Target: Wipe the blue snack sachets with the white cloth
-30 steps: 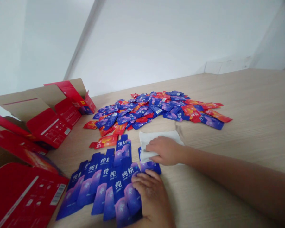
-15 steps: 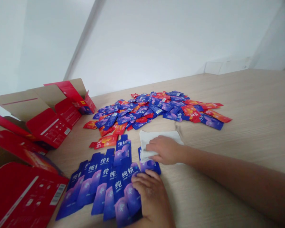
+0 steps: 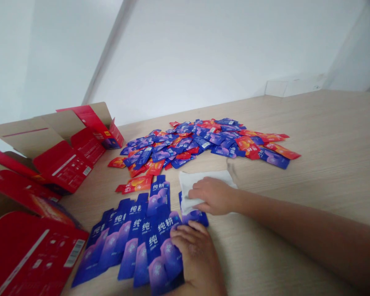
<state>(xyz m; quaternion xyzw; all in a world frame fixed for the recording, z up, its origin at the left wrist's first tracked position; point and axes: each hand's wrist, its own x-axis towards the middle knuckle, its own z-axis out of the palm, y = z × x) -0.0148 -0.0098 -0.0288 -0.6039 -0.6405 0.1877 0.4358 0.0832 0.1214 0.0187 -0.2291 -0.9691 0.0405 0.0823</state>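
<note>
Little has changed since before: our right hand (image 3: 214,195) still presses the white cloth (image 3: 203,185) flat, our left hand (image 3: 195,257) pins the blue sachets (image 3: 135,238); its wrist is cut off.

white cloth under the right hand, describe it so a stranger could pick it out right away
Start at the big mixed pile of red and blue sachets on the wooden table, then come toward the camera. Just in front of it lies the white cloth, pressed under the right hand. It is the only plain white, unprinted thing among the coloured packets.
</note>
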